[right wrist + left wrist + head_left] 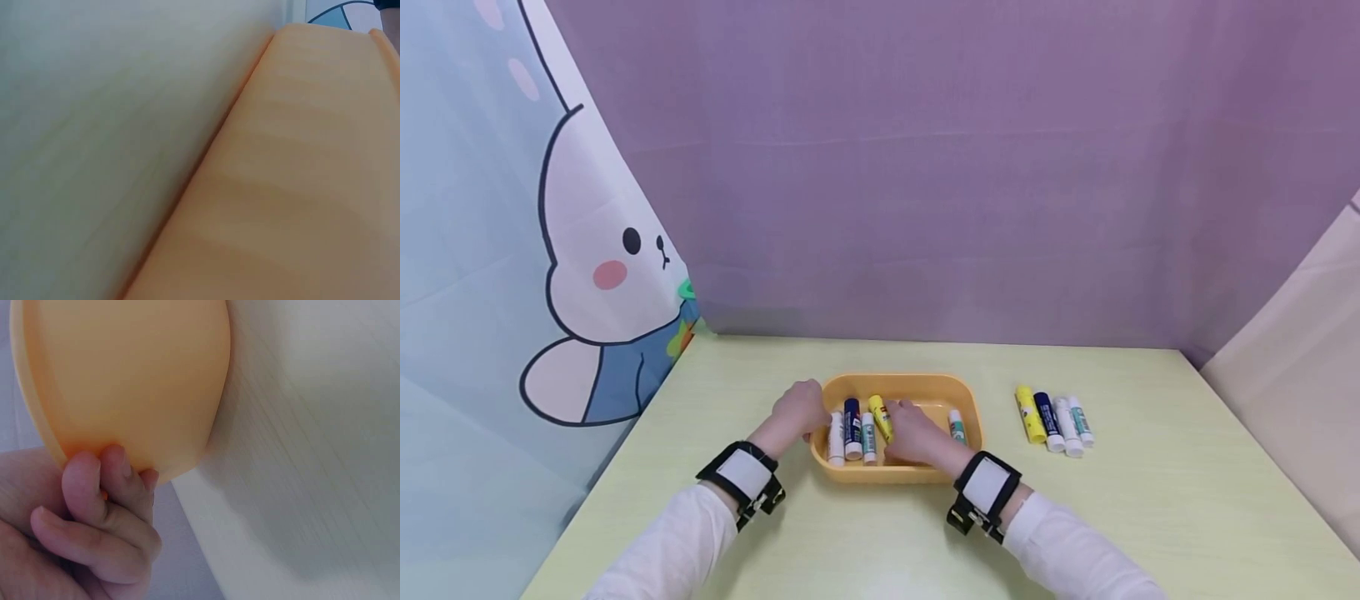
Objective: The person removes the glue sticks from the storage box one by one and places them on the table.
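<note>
My left hand (801,408) grips the left end of an orange plastic basket (925,475); its curled fingers show against the basket's outer wall (137,375) in the left wrist view. Inside, on the left, a white glue stick (837,440), a dark blue one (852,429) and a white-and-teal one (868,440) lie side by side. Just right of them my right hand (917,432) holds a tilted yellow glue stick (880,415), partly covered by the fingers. Another white-and-teal glue stick (957,425) lies at the basket's right end. The right wrist view shows only the basket's outer wall (281,187) and the table.
On the pale green table (865,542), right of the basket, a yellow glue stick (1031,414), a dark blue one (1048,422), a white one (1067,427) and a white-and-teal one (1081,421) lie in a row. A purple curtain (940,183) hangs behind the table.
</note>
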### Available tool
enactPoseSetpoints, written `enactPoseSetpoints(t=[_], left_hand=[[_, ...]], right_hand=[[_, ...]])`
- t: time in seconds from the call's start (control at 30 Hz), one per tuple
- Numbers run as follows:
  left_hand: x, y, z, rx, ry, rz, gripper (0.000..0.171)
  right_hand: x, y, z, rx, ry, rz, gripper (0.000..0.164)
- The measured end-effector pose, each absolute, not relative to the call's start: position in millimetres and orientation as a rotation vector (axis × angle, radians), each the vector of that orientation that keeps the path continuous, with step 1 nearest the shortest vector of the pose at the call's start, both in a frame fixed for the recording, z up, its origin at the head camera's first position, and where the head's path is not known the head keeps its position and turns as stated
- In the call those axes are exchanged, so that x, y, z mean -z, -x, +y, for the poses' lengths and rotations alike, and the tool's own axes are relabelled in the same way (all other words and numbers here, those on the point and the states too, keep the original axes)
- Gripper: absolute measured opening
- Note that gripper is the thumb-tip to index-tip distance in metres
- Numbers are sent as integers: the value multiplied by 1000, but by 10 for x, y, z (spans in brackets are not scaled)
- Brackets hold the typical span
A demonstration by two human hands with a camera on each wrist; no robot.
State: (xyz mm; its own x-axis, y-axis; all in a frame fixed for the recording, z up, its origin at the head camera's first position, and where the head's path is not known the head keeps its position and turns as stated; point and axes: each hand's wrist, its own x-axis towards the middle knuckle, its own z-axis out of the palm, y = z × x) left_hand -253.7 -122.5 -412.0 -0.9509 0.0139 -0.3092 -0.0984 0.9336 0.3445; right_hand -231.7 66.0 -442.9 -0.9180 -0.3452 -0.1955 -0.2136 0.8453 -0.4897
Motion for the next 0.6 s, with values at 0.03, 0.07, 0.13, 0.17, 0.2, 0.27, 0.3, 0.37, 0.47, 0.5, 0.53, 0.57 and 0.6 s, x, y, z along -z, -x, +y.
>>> enactPoseSetpoints(t=[0.03,0.07,0.13,0.17,0.2,0.27,0.3,0.37,0.47,0.5,0.53,0.57,0.6], left_hand=[[4121,2536,-1225,-517,63,2783,22],[4122,2536,-1225,-516,63,2783,22],[4126,2536,-1226,-511,61,2784,22],[4127,2537,-1226,-510,61,2784,22],[4126,2537,-1225,-508,61,2785,22],[4128,2539,-1226,-506,61,2785,22],[4129,2541,-1226,-503,61,2786,22],[4130,2543,-1227,-503,62,2787,22],[4134,2545,-1229,-501,61,2789,21],[4135,2544,-1229,-501,60,2789,21],[4135,2544,-1229,-502,60,2789,21],[4135,2544,-1228,-503,60,2789,21],[4134,2544,-1227,-504,59,2788,21]], right_hand=[[4428,2325,657,688,412,2748,76],[4431,2334,654,695,404,2751,72],[4439,2351,647,702,394,2766,65],[4446,2358,644,696,390,2777,61],[4450,2362,640,687,386,2792,58],[4462,2369,630,678,371,2819,50],[4463,2370,625,676,352,2826,46],[4465,2370,616,664,317,2839,40],[4455,2365,609,666,276,2842,33],[4451,2362,608,664,268,2841,32],[4449,2360,609,663,266,2841,32],[4443,2356,611,666,267,2839,31],[4439,2356,614,668,269,2837,29]])
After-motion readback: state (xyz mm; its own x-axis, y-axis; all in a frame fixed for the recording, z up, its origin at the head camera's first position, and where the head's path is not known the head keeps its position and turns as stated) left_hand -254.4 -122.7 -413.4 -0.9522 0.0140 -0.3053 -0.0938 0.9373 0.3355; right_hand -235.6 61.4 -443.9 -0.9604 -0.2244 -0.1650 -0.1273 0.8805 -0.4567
